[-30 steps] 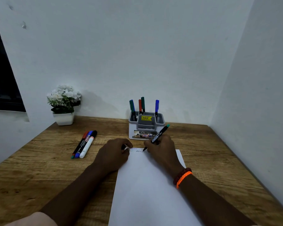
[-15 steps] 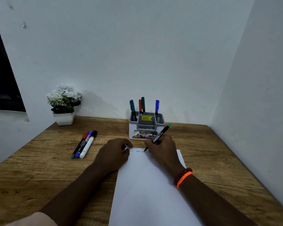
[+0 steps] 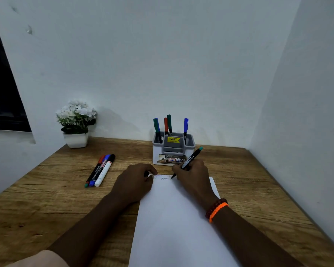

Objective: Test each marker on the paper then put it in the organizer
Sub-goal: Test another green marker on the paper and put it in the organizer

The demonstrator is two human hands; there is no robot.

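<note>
Black marker, teal end, tip touching paper.

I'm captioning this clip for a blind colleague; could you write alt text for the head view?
A right hand scribbles a zigzag with a marker atop a paper sheet that the left hand steadies. Behind stands an organizer holding markers; three more markers lie left.

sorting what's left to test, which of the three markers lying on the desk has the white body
The white-bodied marker with the black cap, rightmost of the three and nearest the paper; the other two have dark bodies.
</note>
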